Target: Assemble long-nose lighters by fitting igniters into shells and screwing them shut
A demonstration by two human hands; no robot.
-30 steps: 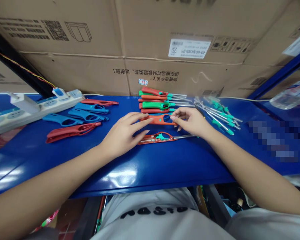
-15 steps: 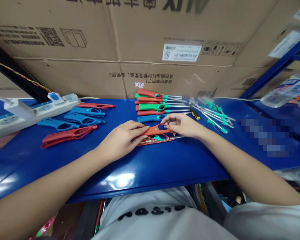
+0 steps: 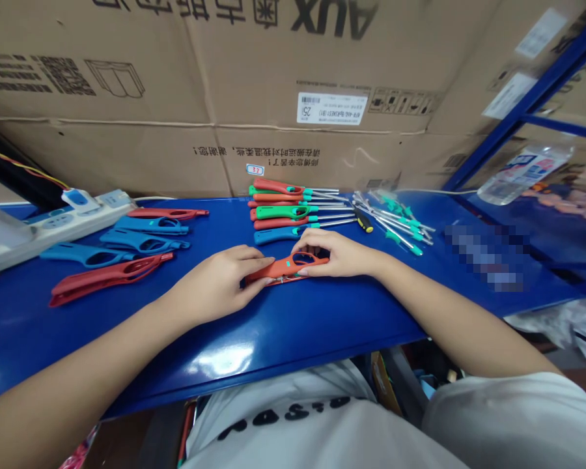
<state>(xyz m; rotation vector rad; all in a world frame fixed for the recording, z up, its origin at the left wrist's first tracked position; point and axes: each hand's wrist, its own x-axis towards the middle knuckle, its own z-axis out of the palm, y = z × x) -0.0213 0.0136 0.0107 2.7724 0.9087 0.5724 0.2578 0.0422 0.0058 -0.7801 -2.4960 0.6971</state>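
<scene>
An orange gas-lighter casing half (image 3: 279,266) lies over the lower half (image 3: 284,281) of the same lighter, with a thin gap showing along the near edge. My left hand (image 3: 227,279) pinches its butt end between thumb and fingers. At the trigger-loop end, my right hand (image 3: 342,254) grips the casing, its thumb on the near side and its fingers on the far side. The lighter's inner parts are mostly hidden. Just beyond lies a row of lighters (image 3: 280,212) in red, green and blue with metal tubes pointing right.
Blue casing halves (image 3: 144,241) and red ones (image 3: 110,277) lie to the left, near a white power strip (image 3: 73,221). Right of the row are a yellow-black screwdriver (image 3: 364,221) and loose metal tubes (image 3: 395,228) with green ends. A cardboard box (image 3: 254,98) stands behind the table.
The upper casing half has come down over the lower one, covering the green trigger and inner parts. My right hand now wraps the loop end. The view has shifted slightly.
</scene>
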